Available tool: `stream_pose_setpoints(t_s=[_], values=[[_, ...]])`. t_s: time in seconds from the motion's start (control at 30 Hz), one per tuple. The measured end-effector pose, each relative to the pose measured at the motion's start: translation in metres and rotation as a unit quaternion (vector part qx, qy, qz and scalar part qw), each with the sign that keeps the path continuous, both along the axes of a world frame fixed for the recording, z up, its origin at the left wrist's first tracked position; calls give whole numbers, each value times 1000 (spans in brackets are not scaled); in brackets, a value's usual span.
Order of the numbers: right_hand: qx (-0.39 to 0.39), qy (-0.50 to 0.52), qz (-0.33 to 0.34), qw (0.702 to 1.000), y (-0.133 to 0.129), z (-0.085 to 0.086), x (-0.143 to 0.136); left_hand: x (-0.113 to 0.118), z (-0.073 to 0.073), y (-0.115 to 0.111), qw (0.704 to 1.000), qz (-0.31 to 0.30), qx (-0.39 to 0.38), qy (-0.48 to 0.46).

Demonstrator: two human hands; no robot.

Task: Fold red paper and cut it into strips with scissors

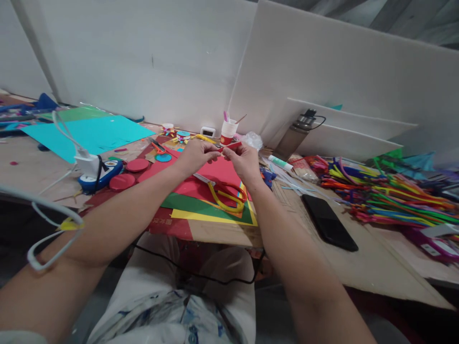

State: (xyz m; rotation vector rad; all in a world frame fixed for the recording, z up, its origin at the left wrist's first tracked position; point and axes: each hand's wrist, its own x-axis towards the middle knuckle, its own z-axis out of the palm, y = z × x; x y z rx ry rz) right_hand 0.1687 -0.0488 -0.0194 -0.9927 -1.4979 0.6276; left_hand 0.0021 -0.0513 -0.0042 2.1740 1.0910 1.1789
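Observation:
My left hand (pixel 196 155) and my right hand (pixel 245 161) meet above the stack of coloured paper. Between their pinched fingertips is a small red paper strip (pixel 234 145), partly hidden by the fingers. Below them lies a red sheet (pixel 184 184) on top of green (pixel 193 204) and yellow sheets (pixel 193 217). Scissors with yellow and red handles (pixel 226 203) rest on the stack, close to my right wrist. A blue paper disc (pixel 163 157) and two red discs (pixel 137 165) lie to the left.
A paper cup (pixel 228 131) with sticks stands behind my hands. To the right are a glue stick (pixel 280 163), a grey bottle (pixel 294 136), a black phone (pixel 328 222) and piled pipe cleaners (pixel 401 196). A blue power strip (pixel 100 177) and turquoise sheet (pixel 96 136) lie left.

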Motion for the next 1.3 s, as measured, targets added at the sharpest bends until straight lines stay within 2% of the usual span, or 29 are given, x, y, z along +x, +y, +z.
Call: stream_pose_setpoints(t_s=[0.23,0.43,0.7,1.0,1.3], values=[[-19,30,-9,999,0,5,4,-2,1,0,999,27,19,28],[-16,28,-16,999,1,5,5,-5,-4,7,1000,16,14,16],[-12,27,-36,999,1,8,9,-5,-2,7,1000,12,-4,4],[-45,2,13,999,-4,9,4,-4,1,1,999,-2,-35,-7],[-24,12,1,1000,-3,11,9,-5,1,0,999,1,-37,-20]])
